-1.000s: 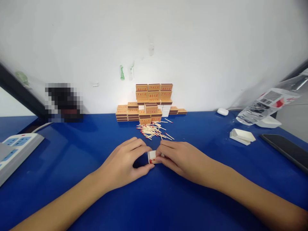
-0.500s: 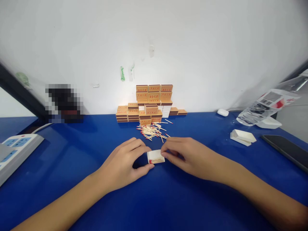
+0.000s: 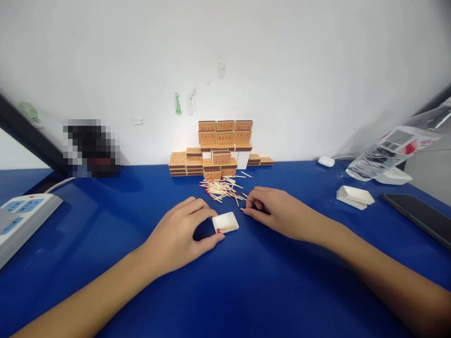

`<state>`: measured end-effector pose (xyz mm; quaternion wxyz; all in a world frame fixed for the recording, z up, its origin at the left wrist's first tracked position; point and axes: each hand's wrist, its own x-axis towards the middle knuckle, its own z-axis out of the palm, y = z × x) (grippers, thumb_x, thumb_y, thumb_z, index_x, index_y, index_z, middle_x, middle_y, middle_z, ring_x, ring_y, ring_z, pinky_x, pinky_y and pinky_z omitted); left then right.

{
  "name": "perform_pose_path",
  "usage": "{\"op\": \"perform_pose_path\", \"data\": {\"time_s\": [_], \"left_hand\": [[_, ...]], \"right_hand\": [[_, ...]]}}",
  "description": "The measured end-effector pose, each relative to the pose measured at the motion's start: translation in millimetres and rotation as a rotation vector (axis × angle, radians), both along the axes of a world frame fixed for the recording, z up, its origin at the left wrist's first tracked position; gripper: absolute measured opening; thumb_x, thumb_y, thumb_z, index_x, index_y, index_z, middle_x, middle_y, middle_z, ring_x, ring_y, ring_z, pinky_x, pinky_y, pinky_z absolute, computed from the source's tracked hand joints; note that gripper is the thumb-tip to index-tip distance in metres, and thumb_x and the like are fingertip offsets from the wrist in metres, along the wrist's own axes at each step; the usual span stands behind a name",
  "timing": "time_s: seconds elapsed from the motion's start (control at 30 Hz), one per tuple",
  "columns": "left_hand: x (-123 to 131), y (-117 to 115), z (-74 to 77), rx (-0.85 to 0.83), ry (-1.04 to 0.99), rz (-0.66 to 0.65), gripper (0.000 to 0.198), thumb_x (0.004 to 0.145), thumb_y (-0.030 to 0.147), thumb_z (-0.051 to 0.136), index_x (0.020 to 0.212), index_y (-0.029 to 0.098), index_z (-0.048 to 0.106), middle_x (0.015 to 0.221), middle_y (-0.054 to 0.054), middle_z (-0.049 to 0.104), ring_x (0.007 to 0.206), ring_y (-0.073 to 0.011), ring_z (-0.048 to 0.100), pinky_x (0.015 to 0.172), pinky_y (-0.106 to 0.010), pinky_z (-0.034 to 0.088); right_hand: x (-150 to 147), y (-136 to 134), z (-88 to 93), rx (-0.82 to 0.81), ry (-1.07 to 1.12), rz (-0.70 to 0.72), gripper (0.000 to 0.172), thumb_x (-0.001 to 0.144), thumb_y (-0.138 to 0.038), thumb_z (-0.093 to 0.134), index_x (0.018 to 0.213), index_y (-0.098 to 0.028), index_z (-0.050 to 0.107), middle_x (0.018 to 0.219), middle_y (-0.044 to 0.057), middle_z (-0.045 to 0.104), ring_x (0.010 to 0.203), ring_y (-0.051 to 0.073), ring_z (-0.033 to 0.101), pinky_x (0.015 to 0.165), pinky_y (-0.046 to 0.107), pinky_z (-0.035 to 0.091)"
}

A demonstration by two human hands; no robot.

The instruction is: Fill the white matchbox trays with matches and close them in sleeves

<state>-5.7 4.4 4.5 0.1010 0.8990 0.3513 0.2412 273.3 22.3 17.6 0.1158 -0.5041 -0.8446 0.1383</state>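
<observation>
My left hand grips a small white matchbox tray on the table, index finger at its far left corner and thumb along the near edge. A few red-tipped matches lie along the tray's near side. Right of the tray, my right hand pinches a single match between thumb and fingers, its red head poking out to the left. Beyond both hands is a loose pile of matches.
Yellow-brown matchboxes are stacked against the wall behind the pile. To the right are a folded white card piece, a phone, a tilted water bottle and a white case. A power strip is at left.
My right hand has moved away from the tray, up and to the right, and now has a match in its fingertips. My left hand stays at the tray. The view has shifted slightly.
</observation>
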Motion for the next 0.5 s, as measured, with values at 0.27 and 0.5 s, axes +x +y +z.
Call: {"op": "perform_pose_path", "data": {"time_s": [0.27,0.5], "left_hand": [[1.9,-0.6,2.2,-0.004,0.002,-0.013,0.025,0.095,0.038,0.073,0.112,0.020,0.071,0.103,-0.006,0.069,0.092,-0.0239,0.062,0.085,-0.042,0.053],[0.5,-3.2,1.5,-0.010,0.004,0.000,0.024,0.093,0.037,0.076,0.108,0.019,0.071,0.101,-0.005,0.069,0.092,-0.0236,0.060,0.085,-0.041,0.050]], "right_hand": [[7.4,3.0,5.9,-0.135,0.051,0.009,0.025,0.106,-0.040,0.054,0.093,-0.020,0.064,0.091,0.004,0.068,0.078,0.019,0.060,0.070,0.031,0.043],[2.8,-1.6,11.1,-0.178,0.226,-0.040,0.029,0.105,-0.046,0.053,0.098,-0.021,0.065,0.084,0.001,0.065,0.072,0.017,0.055,0.066,0.031,0.041]]}}
